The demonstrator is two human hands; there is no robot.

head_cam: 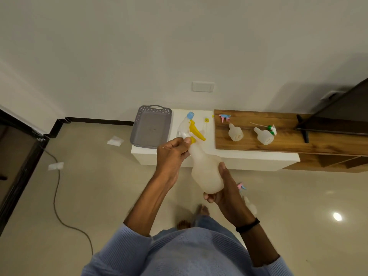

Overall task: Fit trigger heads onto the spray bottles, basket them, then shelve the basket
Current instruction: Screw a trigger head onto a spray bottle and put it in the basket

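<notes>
I hold a translucent white spray bottle (206, 172) tilted in front of me. My right hand (225, 188) grips its base from below. My left hand (172, 154) pinches the collar of the yellow, white and blue trigger head (191, 127) sitting on the bottle's neck. An empty grey basket (139, 130) rests on the left end of the white ledge (256, 155). Two more bottles (235, 132) (263, 135) lie on the wooden top (288, 140), one beside a pink and blue trigger head (225, 117), the other touching a green and white trigger head (272, 129).
A small yellow piece (207, 120) lies on the ledge. Behind my right arm a bottle (250, 205) and a pink and blue trigger head (241, 186) show on the floor. A cable (56, 194) and white scraps (115, 140) lie on the floor at left. A dark stand (302, 130) sits at right.
</notes>
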